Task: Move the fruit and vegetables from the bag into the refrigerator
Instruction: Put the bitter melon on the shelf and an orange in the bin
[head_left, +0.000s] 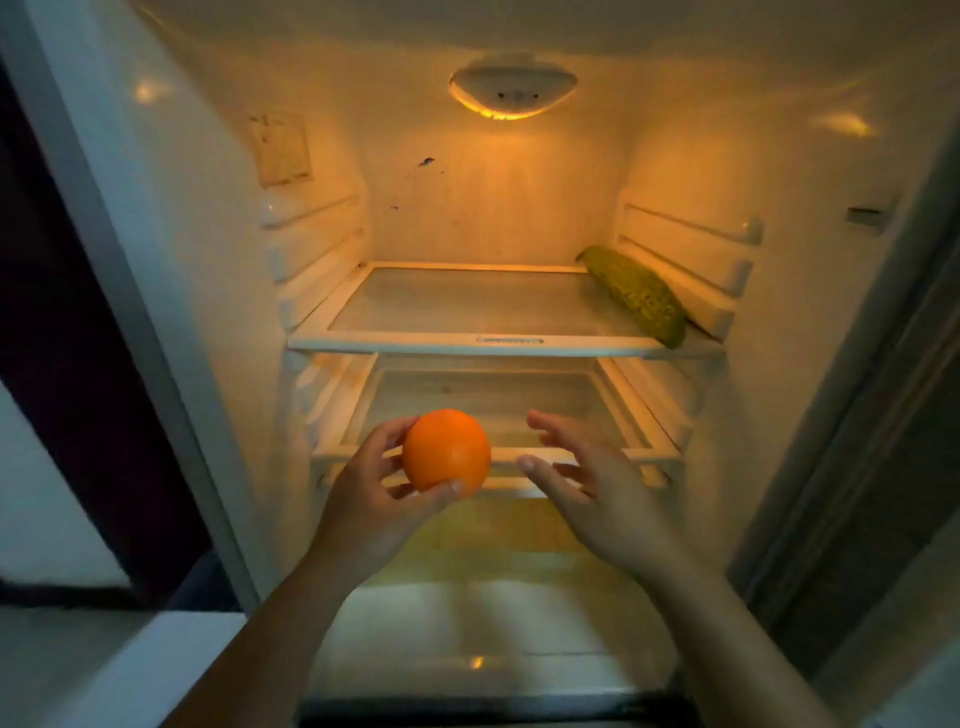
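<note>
One green, bumpy vegetable (636, 296) is already laid on the upper shelf (467, 342) of the refrigerator (208, 218), by the right wall, its long axis run from back corner to front edge. An orange (447, 451), round with no readable axis, is held in the curled left hand (371, 491) before the lower shelf (631, 457), not yet placed. The right hand (589, 480) is spread, empty. The bag is unseen.

The orange (447, 449) hid the fingertips of my left hand (371, 491), only the thumb tip lying across its front; my right hand (587, 483) covered part of the lower shelf's (652, 457) front rail; both forearms ran off the bottom edge; the label (280, 150) on the refrigerator's (197, 244) wall was too blurred to read.
</note>
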